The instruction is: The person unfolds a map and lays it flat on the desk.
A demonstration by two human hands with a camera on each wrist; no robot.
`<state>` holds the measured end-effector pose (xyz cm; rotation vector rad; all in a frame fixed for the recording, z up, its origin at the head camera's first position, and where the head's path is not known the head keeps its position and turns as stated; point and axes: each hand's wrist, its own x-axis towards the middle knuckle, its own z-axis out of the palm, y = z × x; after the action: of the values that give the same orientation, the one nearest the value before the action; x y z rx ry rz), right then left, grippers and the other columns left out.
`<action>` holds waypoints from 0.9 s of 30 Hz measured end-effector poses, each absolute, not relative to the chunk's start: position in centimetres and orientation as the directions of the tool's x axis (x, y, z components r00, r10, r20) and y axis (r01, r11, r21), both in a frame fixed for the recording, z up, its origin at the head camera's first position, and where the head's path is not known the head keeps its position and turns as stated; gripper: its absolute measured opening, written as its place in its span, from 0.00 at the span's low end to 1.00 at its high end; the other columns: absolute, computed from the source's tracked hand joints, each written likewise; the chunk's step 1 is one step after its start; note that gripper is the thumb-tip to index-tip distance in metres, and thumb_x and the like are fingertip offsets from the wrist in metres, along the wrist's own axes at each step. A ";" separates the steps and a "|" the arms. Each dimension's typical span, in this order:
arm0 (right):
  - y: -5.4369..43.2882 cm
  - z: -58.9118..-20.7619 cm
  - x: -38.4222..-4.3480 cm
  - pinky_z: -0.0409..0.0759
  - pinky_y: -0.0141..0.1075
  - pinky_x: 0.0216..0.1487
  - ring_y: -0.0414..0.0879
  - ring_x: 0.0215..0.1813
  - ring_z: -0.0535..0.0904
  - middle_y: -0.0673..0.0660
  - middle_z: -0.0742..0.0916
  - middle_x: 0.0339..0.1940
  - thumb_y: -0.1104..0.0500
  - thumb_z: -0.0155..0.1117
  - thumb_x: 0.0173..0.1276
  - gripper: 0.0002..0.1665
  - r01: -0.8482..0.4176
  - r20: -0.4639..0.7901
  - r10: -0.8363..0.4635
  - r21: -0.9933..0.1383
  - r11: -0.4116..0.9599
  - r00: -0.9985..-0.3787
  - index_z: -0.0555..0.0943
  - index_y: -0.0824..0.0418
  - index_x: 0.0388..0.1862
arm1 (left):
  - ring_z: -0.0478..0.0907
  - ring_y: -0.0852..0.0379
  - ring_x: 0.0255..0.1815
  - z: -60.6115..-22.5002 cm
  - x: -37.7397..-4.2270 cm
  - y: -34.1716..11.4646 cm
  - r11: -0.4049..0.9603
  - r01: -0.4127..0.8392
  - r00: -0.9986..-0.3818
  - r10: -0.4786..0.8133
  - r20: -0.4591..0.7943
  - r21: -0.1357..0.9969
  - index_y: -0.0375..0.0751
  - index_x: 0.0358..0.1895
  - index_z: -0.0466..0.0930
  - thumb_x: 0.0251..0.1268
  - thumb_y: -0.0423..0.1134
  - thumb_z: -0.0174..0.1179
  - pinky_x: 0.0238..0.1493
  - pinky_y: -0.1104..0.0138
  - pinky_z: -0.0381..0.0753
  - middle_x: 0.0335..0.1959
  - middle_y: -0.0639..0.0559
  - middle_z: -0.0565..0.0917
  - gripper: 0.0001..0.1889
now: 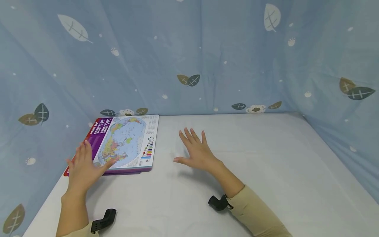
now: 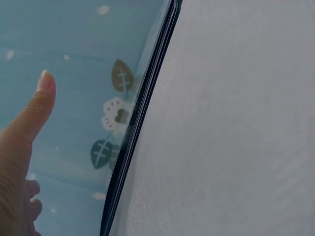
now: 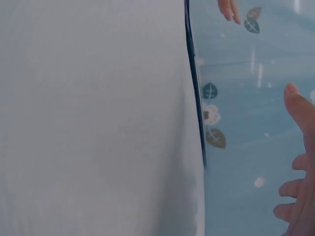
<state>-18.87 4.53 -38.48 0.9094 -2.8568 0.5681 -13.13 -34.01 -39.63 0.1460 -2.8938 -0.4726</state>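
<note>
A stack of flat printed sheets lies at the far left of the white table, with a world map on top. Its left side carries a purple and red strip. My left hand overlaps the near left corner of the map, fingers spread and palm down, gripping nothing. To the right of the stack, over the bare tabletop, my right hand has its fingers fanned out, also holding nothing. In the left wrist view the raised thumb shows. The right wrist view catches the right thumb and curved fingertips.
A blue curtain with leaf prints hangs behind and beside the white table. Black wrist cameras sit on both forearms. In both wrist views a dark edge runs between the white surface and the curtain.
</note>
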 end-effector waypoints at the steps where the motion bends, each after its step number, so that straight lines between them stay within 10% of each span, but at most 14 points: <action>1: 4.2 -38.4 -18.8 0.32 0.63 0.73 0.53 0.78 0.41 0.57 0.51 0.78 0.27 0.53 0.61 0.56 -0.572 0.195 -0.538 -0.319 0.756 -0.820 0.46 0.54 0.77 | 0.28 0.30 0.73 -39.7 -13.1 -34.3 0.941 -0.069 -0.973 -0.137 0.186 0.330 0.35 0.73 0.22 0.54 0.68 0.57 0.60 0.27 0.22 0.73 0.30 0.29 0.63; 27: -4.2 -42.6 -18.5 0.39 0.64 0.72 0.55 0.75 0.56 0.56 0.65 0.74 0.21 0.50 0.56 0.57 -0.389 0.146 -0.361 -0.394 0.833 -0.921 0.54 0.53 0.76 | 0.37 0.20 0.68 -42.9 -11.7 -37.4 0.899 -0.140 -0.976 -0.196 0.095 0.415 0.33 0.73 0.25 0.60 0.64 0.53 0.60 0.27 0.26 0.68 0.17 0.39 0.56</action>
<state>-18.52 -4.17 -42.56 0.6028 -2.9441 0.6543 -11.74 -37.38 -42.91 0.2607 -2.9301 -0.6247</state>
